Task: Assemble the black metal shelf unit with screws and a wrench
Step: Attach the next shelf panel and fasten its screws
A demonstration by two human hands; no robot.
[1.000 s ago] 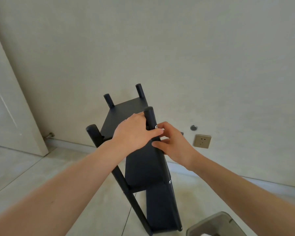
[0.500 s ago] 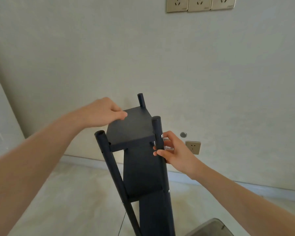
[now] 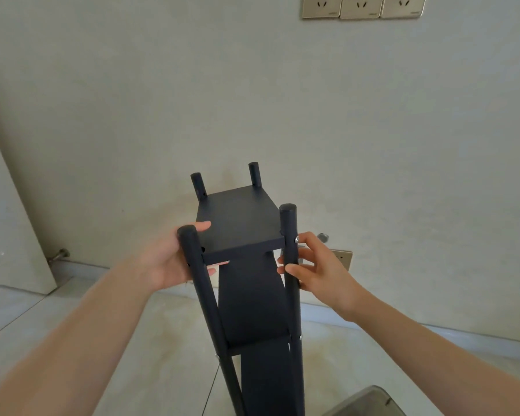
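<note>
Matte plaster wall [image 3: 132, 100], left hand [image 3: 168, 259] grasping flat black shelf [image 3: 240, 223] (top tier), right hand [image 3: 315, 265] clasping round post [image 3: 290, 244].

Soft, even daylight fills the room with faint shadows and no glare, focus is sharp throughout, and wide-angle distortion bends the edges.

- Your left hand [image 3: 168, 259] is off the top of the near right post [image 3: 289, 244] and now clasps the near left edge of the top shelf [image 3: 237, 220], thumb above, fingers below.
- Your right hand [image 3: 315, 265] has slid down that post, below the silver screw [image 3: 297, 239].
- Your view sits higher, with three wall sockets [image 3: 363, 6] now showing.
</note>
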